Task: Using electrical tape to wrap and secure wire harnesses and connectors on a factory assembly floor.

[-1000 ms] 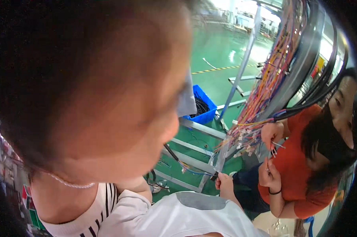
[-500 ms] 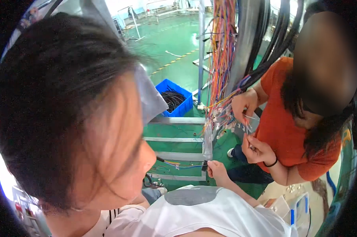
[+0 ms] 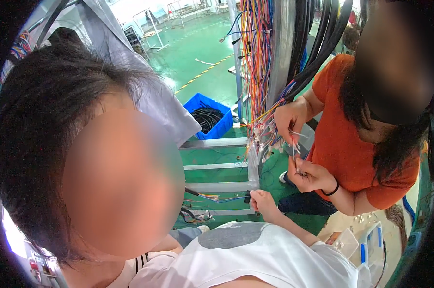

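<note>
My right hand (image 3: 263,203) is closed at the lower middle, beside the lower rail of a metal frame. Its fingers pinch a small black piece (image 3: 247,197), which looks like a connector. Thin blue and yellow wires (image 3: 221,198) run left from this piece to a black-sheathed cable (image 3: 192,191). The cable's far end is hidden behind the head of a person (image 3: 44,144) close on my left. My left hand does not show; that person's head covers the area on that side.
At right, a co-worker in an orange shirt (image 3: 337,129) handles thin wires with both hands. A thick bundle of coloured wires (image 3: 255,62) hangs along the metal frame (image 3: 221,186). Behind stands a blue bin (image 3: 221,128) of black cables. Clear plastic boxes (image 3: 345,244) lie lower right.
The view has shifted slightly, and the person at left has turned the head toward me. My right hand keeps its pinch on the black piece, in nearly the same place.
</note>
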Demonstrator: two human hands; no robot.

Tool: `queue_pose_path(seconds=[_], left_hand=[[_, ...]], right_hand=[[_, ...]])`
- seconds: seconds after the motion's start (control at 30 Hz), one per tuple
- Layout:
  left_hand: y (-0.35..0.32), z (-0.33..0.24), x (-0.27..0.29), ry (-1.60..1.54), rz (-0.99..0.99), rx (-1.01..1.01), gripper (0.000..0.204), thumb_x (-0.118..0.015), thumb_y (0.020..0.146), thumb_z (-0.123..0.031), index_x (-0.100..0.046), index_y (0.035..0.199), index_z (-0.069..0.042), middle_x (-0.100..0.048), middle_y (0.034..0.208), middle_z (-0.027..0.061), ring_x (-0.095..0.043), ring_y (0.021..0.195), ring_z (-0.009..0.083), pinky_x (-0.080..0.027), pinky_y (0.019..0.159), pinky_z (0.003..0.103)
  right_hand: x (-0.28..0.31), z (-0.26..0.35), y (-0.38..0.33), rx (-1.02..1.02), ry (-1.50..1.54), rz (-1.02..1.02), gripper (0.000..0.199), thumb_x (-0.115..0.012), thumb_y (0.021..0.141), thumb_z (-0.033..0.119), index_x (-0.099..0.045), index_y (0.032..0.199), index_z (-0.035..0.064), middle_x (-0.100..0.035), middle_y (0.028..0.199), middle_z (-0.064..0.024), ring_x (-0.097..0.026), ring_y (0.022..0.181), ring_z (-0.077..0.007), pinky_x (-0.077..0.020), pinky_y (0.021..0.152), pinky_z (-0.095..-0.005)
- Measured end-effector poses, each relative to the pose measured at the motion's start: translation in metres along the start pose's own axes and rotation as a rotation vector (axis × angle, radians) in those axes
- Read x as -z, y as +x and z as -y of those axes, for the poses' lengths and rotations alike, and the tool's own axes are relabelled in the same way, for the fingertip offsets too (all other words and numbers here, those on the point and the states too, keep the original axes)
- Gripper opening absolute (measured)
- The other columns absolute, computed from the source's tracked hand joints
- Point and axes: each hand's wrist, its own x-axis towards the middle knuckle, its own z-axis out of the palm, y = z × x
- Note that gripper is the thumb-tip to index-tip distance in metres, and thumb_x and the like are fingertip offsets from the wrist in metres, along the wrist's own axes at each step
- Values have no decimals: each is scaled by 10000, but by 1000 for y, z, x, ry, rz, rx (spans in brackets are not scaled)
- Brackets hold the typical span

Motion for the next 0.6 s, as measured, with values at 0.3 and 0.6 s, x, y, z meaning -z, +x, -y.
queue_pose_path(seconds=[0.3,0.6], left_hand=[[3,18,-2,-13,7,31,183,-494,835,-147,-486,975,-29,-513,730,51,-469,535,133,-400,464,262],[4,39,-9,-35,16,74,178,-489,836,-148,-488,971,-31,-514,728,51,-469,539,134,-398,466,265]], right_hand=[[-1,-2,0,-18,-23,20,314,-448,832,250,-440,580,62,-422,492,-14,-391,421,-94,-310,394,-235],[-5,0,0,-58,9,-8,308,-451,831,252,-445,585,68,-421,491,-8,-386,418,-90,-304,393,-231]])
